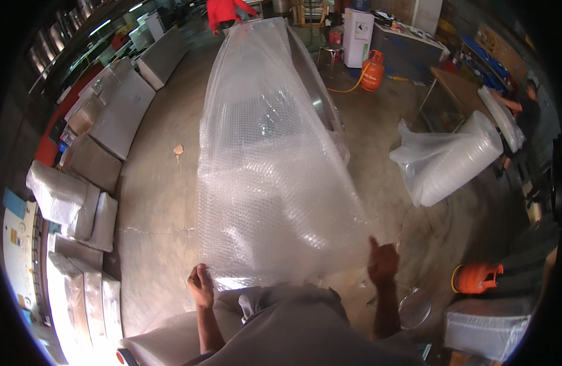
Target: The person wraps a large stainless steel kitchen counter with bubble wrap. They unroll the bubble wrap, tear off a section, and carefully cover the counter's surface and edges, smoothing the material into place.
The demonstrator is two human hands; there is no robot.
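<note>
A wide sheet of clear bubble wrap (pixel 262 183) stretches away from my body and narrows toward the far end, lying over a long object whose dark right side shows along its edge. My left hand (pixel 201 285) is closed in a pinch on the sheet's near left corner. At the near right corner my right hand (pixel 383 262) has its fingers curled at the see-through edge, with one digit pointing up along it. Beyond the far end, a person in a red top (pixel 225 13) reaches an arm toward the wrap.
A large bubble wrap roll (pixel 461 158) lies to the right, near a co-worker (pixel 528 116) holding a wrapped piece. Orange gas cylinders (pixel 372 72) stand and lie on the right. Wrapped panels (pixel 79 293) and boxes line the left. A white water dispenser (pixel 358 38) stands far back.
</note>
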